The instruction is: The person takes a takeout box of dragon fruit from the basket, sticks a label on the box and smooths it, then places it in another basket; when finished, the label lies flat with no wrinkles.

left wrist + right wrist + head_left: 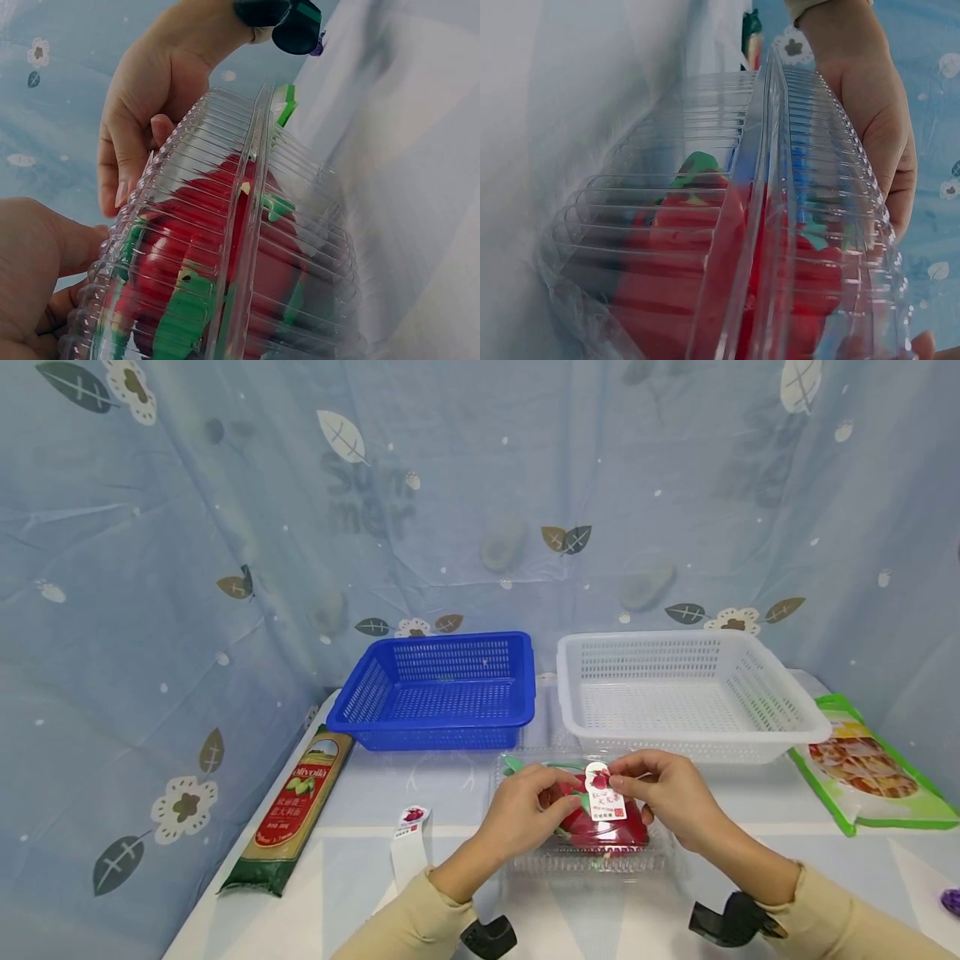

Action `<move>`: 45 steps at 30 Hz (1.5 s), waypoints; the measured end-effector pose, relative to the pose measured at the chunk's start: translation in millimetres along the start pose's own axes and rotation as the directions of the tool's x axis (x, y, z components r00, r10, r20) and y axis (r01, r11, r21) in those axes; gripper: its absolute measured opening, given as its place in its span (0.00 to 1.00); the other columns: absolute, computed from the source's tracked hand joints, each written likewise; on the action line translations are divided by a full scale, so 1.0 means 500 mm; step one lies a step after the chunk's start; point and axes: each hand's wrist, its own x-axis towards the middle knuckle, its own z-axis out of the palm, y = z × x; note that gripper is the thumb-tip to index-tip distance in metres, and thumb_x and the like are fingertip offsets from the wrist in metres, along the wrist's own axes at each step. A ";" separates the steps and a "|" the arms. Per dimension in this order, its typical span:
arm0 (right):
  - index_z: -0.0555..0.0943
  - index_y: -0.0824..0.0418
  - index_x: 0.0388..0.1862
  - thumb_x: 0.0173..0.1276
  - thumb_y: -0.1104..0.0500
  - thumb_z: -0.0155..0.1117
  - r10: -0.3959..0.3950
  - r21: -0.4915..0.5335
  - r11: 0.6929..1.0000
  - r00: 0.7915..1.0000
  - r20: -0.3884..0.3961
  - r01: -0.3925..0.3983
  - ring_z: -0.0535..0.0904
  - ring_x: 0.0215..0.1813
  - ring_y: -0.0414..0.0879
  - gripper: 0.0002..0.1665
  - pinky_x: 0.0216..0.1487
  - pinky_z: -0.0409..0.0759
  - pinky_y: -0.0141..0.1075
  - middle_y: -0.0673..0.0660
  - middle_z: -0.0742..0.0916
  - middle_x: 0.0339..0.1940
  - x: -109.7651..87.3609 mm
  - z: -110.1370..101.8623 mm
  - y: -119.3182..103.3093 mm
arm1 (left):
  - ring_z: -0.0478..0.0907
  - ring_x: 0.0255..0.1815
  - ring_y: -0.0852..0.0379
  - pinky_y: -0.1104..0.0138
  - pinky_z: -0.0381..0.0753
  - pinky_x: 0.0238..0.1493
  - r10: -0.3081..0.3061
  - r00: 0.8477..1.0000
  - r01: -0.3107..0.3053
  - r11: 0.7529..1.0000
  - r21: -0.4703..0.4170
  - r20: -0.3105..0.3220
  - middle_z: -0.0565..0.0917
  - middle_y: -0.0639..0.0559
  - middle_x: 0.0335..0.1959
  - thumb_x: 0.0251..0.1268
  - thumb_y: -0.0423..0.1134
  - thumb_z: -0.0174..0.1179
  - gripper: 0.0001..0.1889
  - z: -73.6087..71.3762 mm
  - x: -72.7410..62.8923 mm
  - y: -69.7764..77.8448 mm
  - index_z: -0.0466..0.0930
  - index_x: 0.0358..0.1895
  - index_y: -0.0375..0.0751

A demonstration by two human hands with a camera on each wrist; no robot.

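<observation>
Labelling apparently in hand: right hand (670, 793) pinches label (606, 795) over clear box (588, 862), left hand (525, 806) loosely bent at label's nine o'clock; next likely calls for pressing flat.

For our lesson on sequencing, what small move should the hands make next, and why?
Probably press the label flat onto the clear box: the right hand pinches the label's edge, the left hand is close beside it, and whether the label already sticks is unclear.
</observation>
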 end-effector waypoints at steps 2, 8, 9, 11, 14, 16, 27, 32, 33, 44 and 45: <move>0.80 0.69 0.52 0.67 0.59 0.67 -0.007 0.002 1.000 1.000 0.002 0.007 0.77 0.29 0.40 0.18 0.20 0.76 0.33 0.54 0.85 0.35 0.001 -0.001 -0.001 | 0.69 0.28 0.66 0.78 0.67 0.30 0.002 1.000 -0.002 1.000 0.001 0.004 0.79 0.56 0.27 0.64 0.41 0.65 0.09 0.000 0.000 0.000 0.87 0.45 0.49; 0.80 0.71 0.49 0.67 0.63 0.66 -0.011 0.017 1.000 1.000 0.000 0.011 0.75 0.25 0.39 0.15 0.17 0.70 0.31 0.51 0.83 0.30 0.004 -0.004 0.001 | 0.70 0.29 0.66 0.78 0.69 0.31 0.024 1.000 -0.024 1.000 0.010 0.016 0.80 0.57 0.28 0.65 0.43 0.65 0.09 0.001 0.001 0.001 0.87 0.46 0.51; 0.80 0.71 0.49 0.67 0.63 0.66 -0.008 0.021 1.000 1.000 0.004 0.008 0.75 0.25 0.39 0.15 0.17 0.70 0.30 0.50 0.83 0.29 0.005 -0.005 0.001 | 0.70 0.29 0.67 0.78 0.69 0.31 0.027 0.999 -0.028 1.000 0.013 0.017 0.80 0.57 0.28 0.65 0.43 0.65 0.09 0.001 0.001 0.001 0.87 0.46 0.51; 0.80 0.72 0.49 0.67 0.63 0.66 0.001 0.036 0.999 1.000 0.021 -0.002 0.75 0.24 0.39 0.16 0.17 0.70 0.29 0.49 0.82 0.27 0.006 -0.008 0.002 | 0.70 0.29 0.67 0.78 0.69 0.31 0.037 0.999 -0.037 0.999 0.019 0.017 0.79 0.57 0.28 0.65 0.43 0.65 0.09 0.003 0.000 0.000 0.87 0.47 0.52; 0.79 0.73 0.49 0.67 0.62 0.66 0.019 0.065 0.998 0.999 0.043 -0.022 0.75 0.24 0.39 0.17 0.16 0.68 0.28 0.49 0.82 0.25 0.007 -0.010 0.001 | 0.71 0.29 0.67 0.78 0.70 0.31 0.038 0.999 -0.038 0.999 0.028 0.020 0.79 0.57 0.29 0.65 0.43 0.65 0.10 0.004 0.000 0.000 0.86 0.48 0.52; 0.79 0.72 0.49 0.67 0.62 0.66 0.021 0.065 0.998 0.999 0.039 -0.023 0.75 0.22 0.40 0.17 0.16 0.67 0.28 0.49 0.82 0.25 0.007 -0.010 0.000 | 0.71 0.29 0.67 0.79 0.69 0.31 0.044 0.999 -0.045 0.998 0.050 0.023 0.79 0.57 0.28 0.65 0.43 0.65 0.12 0.004 0.001 0.001 0.86 0.50 0.53; 0.87 0.58 0.41 0.65 0.59 0.69 -0.240 -0.388 0.900 0.969 -0.062 0.198 0.65 0.15 0.35 0.07 0.14 0.66 0.29 0.53 0.86 0.27 -0.005 0.009 0.002 | 0.63 0.28 0.67 0.79 0.59 0.28 0.107 0.991 -0.129 0.942 0.308 0.086 0.76 0.56 0.27 0.69 0.52 0.60 0.15 0.008 0.003 0.015 0.85 0.54 0.56; 0.89 0.58 0.38 0.61 0.64 0.71 -0.384 -0.541 0.785 0.922 -0.046 0.300 0.68 0.20 0.32 0.06 0.20 0.70 0.28 0.55 0.88 0.36 -0.006 0.016 0.000 | 0.63 0.28 0.67 0.79 0.58 0.28 0.103 0.991 -0.126 0.938 0.322 0.087 0.75 0.56 0.27 0.68 0.52 0.60 0.15 0.009 0.002 0.016 0.85 0.54 0.57; 0.89 0.58 0.38 0.61 0.65 0.71 -0.395 -0.553 0.774 0.918 -0.040 0.309 0.68 0.20 0.32 0.07 0.20 0.70 0.28 0.55 0.87 0.36 -0.006 0.016 0.000 | 0.63 0.28 0.67 0.79 0.58 0.29 0.104 0.991 -0.127 0.938 0.322 0.088 0.75 0.56 0.28 0.68 0.52 0.60 0.15 0.009 0.003 0.016 0.85 0.54 0.57; 0.90 0.57 0.43 0.61 0.64 0.71 -0.403 -0.629 0.706 0.915 0.020 0.325 0.65 0.24 0.36 0.11 0.22 0.66 0.28 0.49 0.79 0.23 -0.004 0.016 -0.006 | 0.63 0.28 0.67 0.79 0.58 0.28 0.112 0.989 -0.137 0.938 0.317 0.098 0.76 0.56 0.27 0.68 0.52 0.61 0.15 0.010 0.006 0.013 0.85 0.54 0.56; 0.89 0.57 0.44 0.61 0.64 0.71 -0.397 -0.634 0.701 0.917 0.034 0.327 0.64 0.24 0.36 0.11 0.22 0.65 0.28 0.48 0.77 0.21 -0.003 0.015 -0.007 | 0.63 0.27 0.67 0.79 0.58 0.28 0.106 0.989 -0.132 0.940 0.315 0.099 0.76 0.55 0.27 0.68 0.53 0.61 0.15 0.010 0.006 0.013 0.85 0.54 0.56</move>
